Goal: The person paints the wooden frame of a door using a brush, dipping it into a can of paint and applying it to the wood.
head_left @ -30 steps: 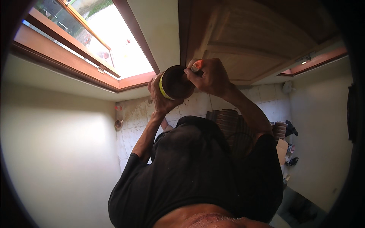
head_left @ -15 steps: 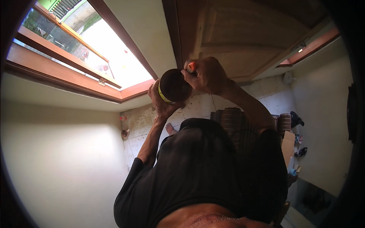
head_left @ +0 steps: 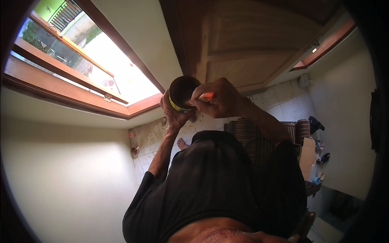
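My left hand [head_left: 172,115] wraps round the side of an open round paint can [head_left: 181,88] and holds it up in front of me. The can is dark inside, with a yellow label partly showing under my fingers. My right hand [head_left: 222,99] is closed on a paintbrush [head_left: 207,96] with an orange handle, right at the can's right rim. The bristles are mostly hidden by my fingers and the dark of the can. Beyond both hands stands a panelled wooden door [head_left: 247,44], dark brown along its left side and paler across the panels.
An open wooden window [head_left: 144,105] lies to the left. Below me are a tiled floor [head_left: 186,133], a small brown container [head_left: 134,151] by the left wall, and a striped seat [head_left: 247,131]. A cardboard piece [head_left: 307,156] and shoes [head_left: 324,158] are at the right.
My right hand has come down and toward me from beside the door to the can's rim, tilting the brush. The can stays in my left hand, almost unmoved. The view has shifted slightly.
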